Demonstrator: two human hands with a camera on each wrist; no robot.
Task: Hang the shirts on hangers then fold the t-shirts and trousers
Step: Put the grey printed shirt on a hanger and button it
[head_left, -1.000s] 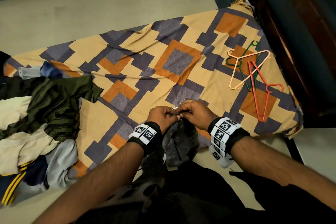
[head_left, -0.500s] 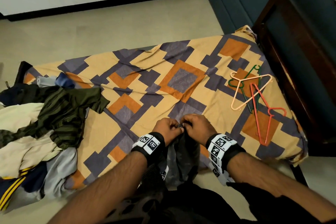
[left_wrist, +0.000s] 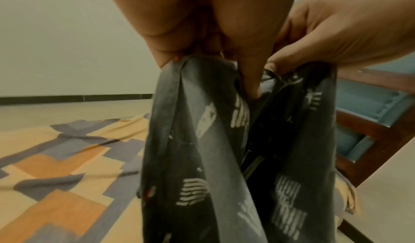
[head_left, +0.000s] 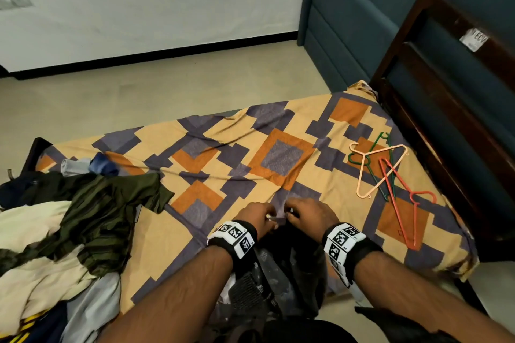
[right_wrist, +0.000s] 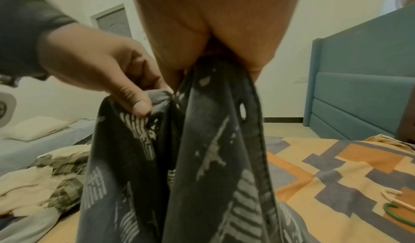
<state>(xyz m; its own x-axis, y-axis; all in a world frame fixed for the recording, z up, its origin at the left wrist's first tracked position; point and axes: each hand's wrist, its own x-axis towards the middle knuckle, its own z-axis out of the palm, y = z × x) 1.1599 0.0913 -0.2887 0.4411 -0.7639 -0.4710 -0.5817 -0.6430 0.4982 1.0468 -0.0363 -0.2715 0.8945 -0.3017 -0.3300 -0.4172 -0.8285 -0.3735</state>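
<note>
Patterned bedsheet (head_left: 156,239) fills the foreground. Left hand (head_left: 255,216) and right hand (head_left: 309,214) each pinch the top edge of a dark printed shirt (left_wrist: 202,158), hanging over the bed's near edge, its lower part hidden by the forearms.

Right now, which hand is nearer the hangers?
Right. The right hand pinches the dark shirt at the bed's near edge, on the side where the hangers lie; the left hand grips the shirt just beyond, farther from them.

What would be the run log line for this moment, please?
both hands: left hand, right hand pinch dark printed shirt | hangers on bed | clothes pile waiting
</note>
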